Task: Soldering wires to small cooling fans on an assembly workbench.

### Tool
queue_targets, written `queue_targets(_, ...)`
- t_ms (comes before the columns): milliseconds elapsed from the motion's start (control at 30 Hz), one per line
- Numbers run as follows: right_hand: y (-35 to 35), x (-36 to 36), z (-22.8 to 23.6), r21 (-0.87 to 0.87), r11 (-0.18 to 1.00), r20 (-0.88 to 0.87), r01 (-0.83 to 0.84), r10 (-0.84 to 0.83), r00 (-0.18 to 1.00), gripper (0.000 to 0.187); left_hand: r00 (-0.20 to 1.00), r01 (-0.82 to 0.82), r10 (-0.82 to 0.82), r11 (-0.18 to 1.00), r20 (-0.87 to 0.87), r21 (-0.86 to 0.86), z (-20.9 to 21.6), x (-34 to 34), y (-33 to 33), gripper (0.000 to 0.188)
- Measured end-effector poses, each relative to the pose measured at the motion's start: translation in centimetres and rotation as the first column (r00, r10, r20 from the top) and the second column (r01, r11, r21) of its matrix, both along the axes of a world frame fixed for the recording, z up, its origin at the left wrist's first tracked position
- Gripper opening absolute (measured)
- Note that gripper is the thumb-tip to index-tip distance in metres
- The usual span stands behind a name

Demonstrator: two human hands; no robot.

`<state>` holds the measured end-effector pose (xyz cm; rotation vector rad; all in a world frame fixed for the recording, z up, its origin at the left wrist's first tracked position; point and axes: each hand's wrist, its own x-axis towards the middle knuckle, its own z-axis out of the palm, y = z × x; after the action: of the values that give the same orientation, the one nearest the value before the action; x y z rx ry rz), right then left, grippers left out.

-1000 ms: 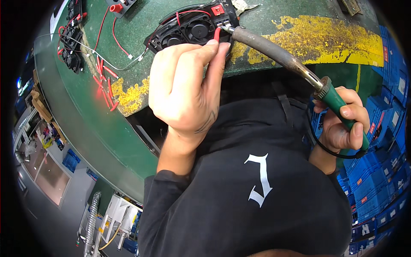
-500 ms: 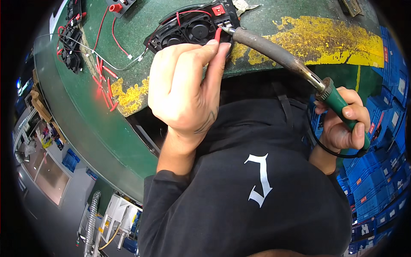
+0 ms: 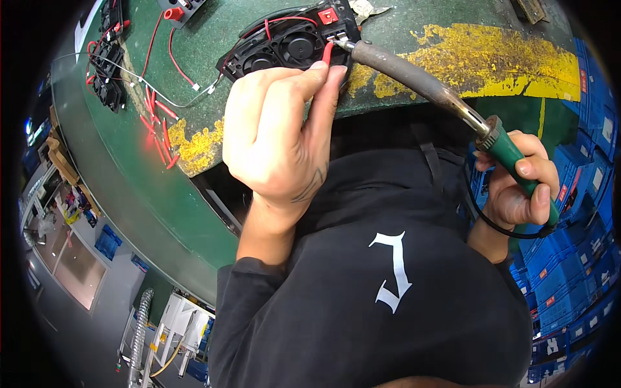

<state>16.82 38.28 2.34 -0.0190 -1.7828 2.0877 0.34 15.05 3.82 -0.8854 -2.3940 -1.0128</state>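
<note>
Between the thumb and index finger of my left hand (image 3: 278,136), a short piece of red wire (image 3: 327,54) stands upward against a black panel (image 3: 226,64) with two small fans (image 3: 299,48). My right hand (image 3: 525,181) is wrapped round the green handle of a soldering iron (image 3: 407,72). The iron's tip meets the upper end of the wire, beside metal terminals on the panel's right part. A red switch-like part (image 3: 328,16) sits just above. My left fingers hide the panel's lower edge; the exact joint at the tip is too small to make out.
Several cut red wires (image 3: 167,132) lie at the left of the green bench, whose front edge has worn yellow paint (image 3: 479,58). More black assemblies (image 3: 108,84) and a grey box with a red terminal (image 3: 173,13) lie farther left. Stacked blue crates (image 3: 556,271) stand at the right.
The fan panel and my left hand with the wire have shifted very slightly to the left. The soldering iron and my right hand have hardly moved.
</note>
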Motion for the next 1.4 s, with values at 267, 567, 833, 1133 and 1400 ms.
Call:
queue_targets(267, -0.38, -0.73, 0.58, 0.139, 0.990, -0.068, 0.015, -0.006, 0.998, 0.040, 1.000, -0.006, 0.006, 1.000, 0.001, -0.006, 0.00, 0.02, -0.07, 0.022)
queue_targets(567, -0.24, -0.44, 0.62, 0.151, 0.988, -0.076, 0.011, 0.001, 0.997, 0.040, 1.000, -0.005, 0.005, 1.000, -0.005, 0.004, 0.35, 0.00, -0.13, 0.022)
queue_targets(833, -0.26, -0.89, 0.34, 0.143, 0.990, -0.105, -0.004, 0.019, 0.994, 0.039, 0.999, 0.024, -0.024, 0.999, -0.020, -0.032, 0.35, -0.10, -0.56, 0.019)
queue_targets(1133, -0.17, -0.35, 0.22, 0.103, 0.995, -0.029, 0.011, -0.008, 1.000, 0.043, 1.000, 0.019, -0.019, 1.000, -0.012, -0.017, 0.27, -0.25, -0.25, 0.019)
queue_targets(1400, -0.06, -0.33, 0.14, 0.090, 0.996, -0.023, 0.008, -0.006, 1.000, 0.043, 1.000, 0.016, -0.016, 1.000, 0.003, -0.008, 0.26, -0.33, -0.14, 0.020)
